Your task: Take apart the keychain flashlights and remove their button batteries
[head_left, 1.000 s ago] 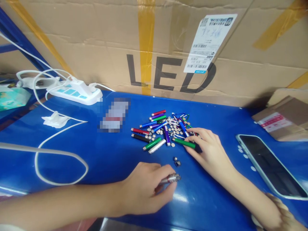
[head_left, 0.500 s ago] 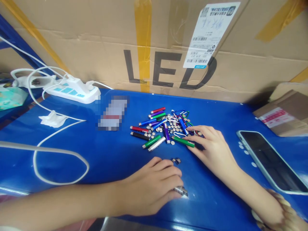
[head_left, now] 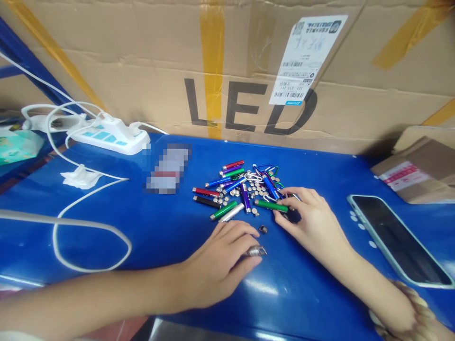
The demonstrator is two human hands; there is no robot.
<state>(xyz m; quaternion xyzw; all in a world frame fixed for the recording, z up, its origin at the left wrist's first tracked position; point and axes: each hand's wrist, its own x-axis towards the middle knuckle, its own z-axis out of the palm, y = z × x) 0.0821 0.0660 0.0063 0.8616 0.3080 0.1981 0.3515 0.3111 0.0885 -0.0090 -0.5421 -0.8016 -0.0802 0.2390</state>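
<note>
My left hand (head_left: 220, 267) is closed, pinching a small silver metal cap (head_left: 255, 251) with a coil-like, ribbed body between thumb and fingers, just above the blue table. My right hand (head_left: 313, 218) curls over the right side of the pile, its thumb and forefinger on either side of a green penlight tube (head_left: 271, 205). Beneath that palm a dark shape is mostly hidden. A small dark metal piece (head_left: 263, 229) lies between the two hands. Beyond them lie penlight tubes in several colours, including a silver one (head_left: 232, 213) and a purple one (head_left: 245, 198), among button cells (head_left: 253, 189) and carabiner clips (head_left: 273, 170).
A phone (head_left: 398, 237) lies at the right, with white round bits beside it. Behind the table (head_left: 170, 227) stands a large cardboard box (head_left: 142, 71). A white power strip (head_left: 113, 137) and loose cable (head_left: 130, 246) occupy the left; a smaller box (head_left: 433, 161) sits far right.
My left hand has moved up and forward with the silver cap, nearer the pile. My right thumb has come in against the green penlight tube, whose right end has swung slightly away from me.
</note>
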